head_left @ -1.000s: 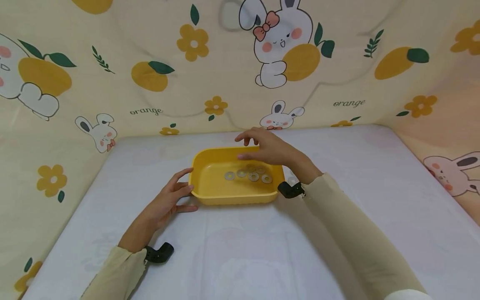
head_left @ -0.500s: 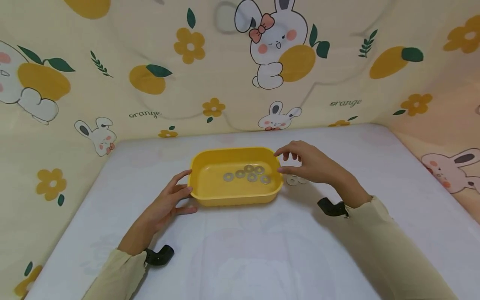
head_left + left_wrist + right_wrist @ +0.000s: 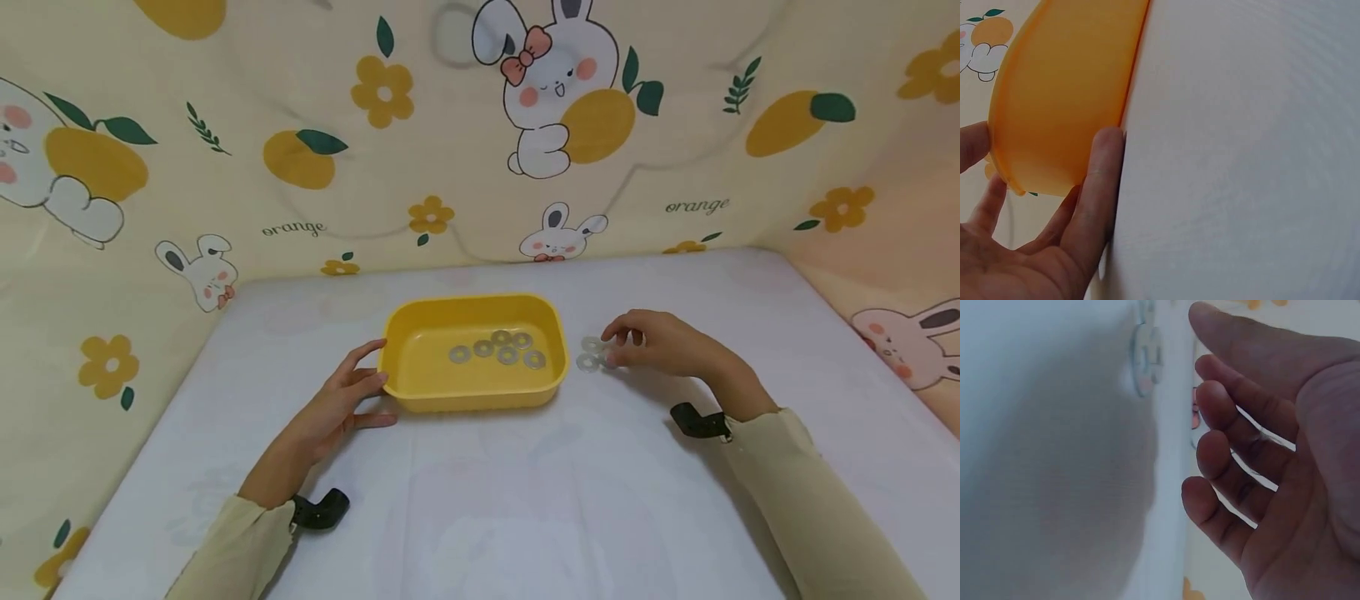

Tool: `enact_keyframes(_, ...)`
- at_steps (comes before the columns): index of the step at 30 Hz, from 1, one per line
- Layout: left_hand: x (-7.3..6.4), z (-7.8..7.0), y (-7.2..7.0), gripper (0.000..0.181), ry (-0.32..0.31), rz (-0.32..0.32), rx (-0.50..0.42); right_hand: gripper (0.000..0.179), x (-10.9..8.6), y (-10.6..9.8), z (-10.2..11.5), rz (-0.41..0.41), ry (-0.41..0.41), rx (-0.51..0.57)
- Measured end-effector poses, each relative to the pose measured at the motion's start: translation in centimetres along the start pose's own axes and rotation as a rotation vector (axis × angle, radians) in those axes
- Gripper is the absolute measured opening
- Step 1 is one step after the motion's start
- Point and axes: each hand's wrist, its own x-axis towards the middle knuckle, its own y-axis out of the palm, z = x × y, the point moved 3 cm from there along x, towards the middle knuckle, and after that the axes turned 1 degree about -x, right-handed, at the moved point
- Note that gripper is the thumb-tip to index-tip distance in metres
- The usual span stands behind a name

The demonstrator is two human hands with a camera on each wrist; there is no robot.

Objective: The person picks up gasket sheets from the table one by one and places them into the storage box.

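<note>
A yellow plastic tray (image 3: 420,367) stands on the white tabletop, with several flat, pale grey rings like washers (image 3: 501,356) lying on its floor. My left hand (image 3: 326,417) rests its straight fingers against the tray's left end; the left wrist view shows the fingers touching the outer wall (image 3: 1072,94). Just right of the tray lie a few more washers (image 3: 581,362). Over these hovers my right hand (image 3: 663,343), fingers bent loosely and thumb apart, partly hiding some. In the right wrist view nothing shows between the fingers, and a washer (image 3: 1135,369) lies beyond the thumb.
The white tabletop (image 3: 480,500) spreads in front of and around the tray. A cream cloth (image 3: 465,150) printed with rabbits and oranges rises behind and at both sides. A black wrist camera (image 3: 321,510) sits at the left cuff, another camera (image 3: 697,421) at the right.
My right hand has moved from above the tray to the right, down over the washers on the table. The left hand and the tray stay in place.
</note>
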Motion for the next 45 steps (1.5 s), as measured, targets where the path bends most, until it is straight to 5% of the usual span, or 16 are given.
enact_keyframes(15, 0.2, 0.2, -0.1, 0.061, 0.007, 0.003, 0.0, 0.035, 0.4, 1.2, -0.7, 0.065, 0.048, -0.077)
enact_keyframes(26, 0.1, 0.3, 0.0, 0.06, 0.005, 0.004, 0.011, 0.034, -0.2, 1.3, -0.5, 0.181, 0.015, -0.003)
enact_keyframes(35, 0.0, 0.2, 0.0, 0.061, 0.008, 0.003, 0.008, 0.046, -0.5, 1.1, -0.5, 0.195, 0.022, -0.011)
enact_keyframes(45, 0.0, 0.1, 0.0, 0.061, -0.001, -0.008, 0.013, 0.038, -0.5, 0.9, -1.0, 0.191, 0.009, -0.026)
